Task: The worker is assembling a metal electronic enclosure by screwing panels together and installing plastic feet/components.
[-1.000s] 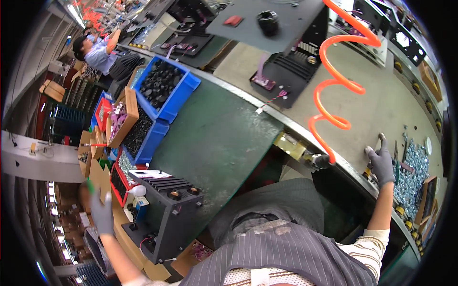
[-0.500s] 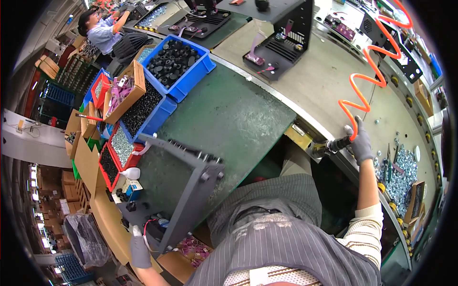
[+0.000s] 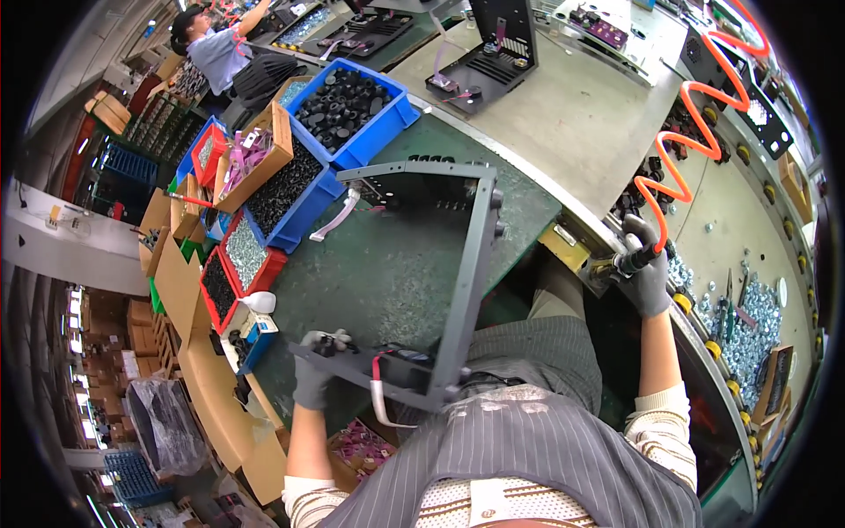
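A dark grey metal frame (image 3: 468, 282) is tilted up over the green work mat, one long bar running toward my apron. My left hand (image 3: 312, 374) is closed around the frame's near left corner, beside small dark fittings. A white-sleeved cable with red wire (image 3: 378, 400) hangs from its near bar, and a pale connector lead (image 3: 339, 216) dangles from its far bar. My right hand (image 3: 647, 268) grips a pneumatic screwdriver (image 3: 616, 267) by its dark body, over the metal table edge. The tool's tip is partly hidden near a yellow block. An orange coiled hose (image 3: 673, 189) runs up from it.
Blue bins (image 3: 352, 145) of black rubber parts, red bins (image 3: 251, 255) of small screws and cardboard boxes line the left. An open black housing (image 3: 493, 66) stands on the far bench. Loose screws (image 3: 753, 321) lie at right with pliers. Another person (image 3: 211, 53) works far left.
The metal frame has swung to the right and turned with my left hand, which moved inward and up. My right hand with the screwdriver shifted slightly; the whole view moved a little.
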### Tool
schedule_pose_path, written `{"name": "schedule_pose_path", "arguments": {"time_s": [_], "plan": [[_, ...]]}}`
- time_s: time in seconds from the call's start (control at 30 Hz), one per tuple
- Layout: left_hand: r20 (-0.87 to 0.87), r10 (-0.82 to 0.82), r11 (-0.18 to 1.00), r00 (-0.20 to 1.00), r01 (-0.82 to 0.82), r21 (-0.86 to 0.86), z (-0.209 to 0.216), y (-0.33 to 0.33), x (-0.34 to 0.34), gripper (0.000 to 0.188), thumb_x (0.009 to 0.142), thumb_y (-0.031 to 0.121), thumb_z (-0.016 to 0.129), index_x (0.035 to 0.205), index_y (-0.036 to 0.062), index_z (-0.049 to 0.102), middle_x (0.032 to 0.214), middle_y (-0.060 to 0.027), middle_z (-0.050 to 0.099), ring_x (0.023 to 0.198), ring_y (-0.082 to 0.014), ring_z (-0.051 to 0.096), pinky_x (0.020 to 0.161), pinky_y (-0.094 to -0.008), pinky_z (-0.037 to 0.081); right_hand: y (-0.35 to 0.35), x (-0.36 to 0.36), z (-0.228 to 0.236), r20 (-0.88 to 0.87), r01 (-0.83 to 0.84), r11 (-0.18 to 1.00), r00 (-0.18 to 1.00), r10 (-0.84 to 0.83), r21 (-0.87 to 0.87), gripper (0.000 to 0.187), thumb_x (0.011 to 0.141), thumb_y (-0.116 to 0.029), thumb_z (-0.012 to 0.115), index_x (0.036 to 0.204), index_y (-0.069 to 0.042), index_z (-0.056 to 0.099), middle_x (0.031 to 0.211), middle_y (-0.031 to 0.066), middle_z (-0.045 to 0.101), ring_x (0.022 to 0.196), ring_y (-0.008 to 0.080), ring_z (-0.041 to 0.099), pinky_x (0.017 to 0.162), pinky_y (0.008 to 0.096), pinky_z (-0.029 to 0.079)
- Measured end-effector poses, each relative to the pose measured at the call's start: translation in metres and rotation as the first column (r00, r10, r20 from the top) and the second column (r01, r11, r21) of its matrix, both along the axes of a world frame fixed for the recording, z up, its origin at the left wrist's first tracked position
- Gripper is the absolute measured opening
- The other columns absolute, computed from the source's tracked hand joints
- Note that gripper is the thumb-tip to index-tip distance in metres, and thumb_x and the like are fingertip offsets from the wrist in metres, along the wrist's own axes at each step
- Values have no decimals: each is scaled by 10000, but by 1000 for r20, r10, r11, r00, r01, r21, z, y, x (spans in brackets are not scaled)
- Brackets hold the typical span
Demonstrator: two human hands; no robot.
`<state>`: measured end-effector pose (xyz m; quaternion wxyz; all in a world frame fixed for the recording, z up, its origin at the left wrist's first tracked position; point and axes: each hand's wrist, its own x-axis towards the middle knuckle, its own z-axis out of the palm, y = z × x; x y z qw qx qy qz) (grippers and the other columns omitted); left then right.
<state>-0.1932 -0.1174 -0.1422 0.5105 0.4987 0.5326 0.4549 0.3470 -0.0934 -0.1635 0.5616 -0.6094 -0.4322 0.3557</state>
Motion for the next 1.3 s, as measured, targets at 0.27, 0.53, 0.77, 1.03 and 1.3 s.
{"name": "schedule_pose_path", "arguments": {"time_s": [0.27, 0.53, 0.77, 1.03, 1.3], "plan": [[128, -6, 999, 992, -1, 54, 100, 48, 138, 328, 669, 172, 744, 934, 60, 586, 895, -57, 613, 881, -175, 599, 801, -362, 506, -3, 0, -15, 89, 50, 994, 994, -58, 93, 241, 828, -9, 485, 1046, -11, 586, 837, 42, 567, 805, 128, 541, 749, 264, 435], [203, -261, 941, 944, 202, 270, 216, 159, 248, 281, 899, 207, 519, 1098, 22, 588, 1035, -69, 620, 920, -153, 603, 838, -295, 483, -33, -2, 9, 444, 29, 959, 882, -157, 283, 151, 819, -49, 544, 946, 7, 603, 891, 153, 608, 852, 300, 602, 758, 346, 472], [631, -511, 838, 584, 503, 213, 208, 269, 293, 293, 831, 113, 528, 1092, -10, 578, 1075, -171, 620, 984, -329, 605, 878, -518, 497, -34, 0, -2, 435, 28, 948, 884, -172, 317, 123, 764, -48, 580, 881, -16, 597, 838, 139, 576, 804, 313, 575, 717, 378, 479], [804, -542, 730, 246, 612, 304, 126, 317, 347, 334, 871, 217, 518, 1110, -10, 573, 1173, -183, 584, 1087, -339, 552, 973, -530, 407, -33, 1, -1, 409, -9, 937, 901, -143, 348, 158, 762, -53, 586, 912, -40, 634, 828, 113, 589, 792, 286, 588, 717, 364, 484], [-280, -607, 680, 744, 669, 301, -7, 218, 430, 415, 844, 320, 623, 1162, 56, 580, 1102, -82, 605, 1003, -182, 577, 870, -321, 461, -31, -1, -4, 432, 20, 943, 886, -170, 331, 173, 751, -57, 604, 920, -40, 630, 847, 120, 591, 815, 295, 586, 711, 367, 484]]}}
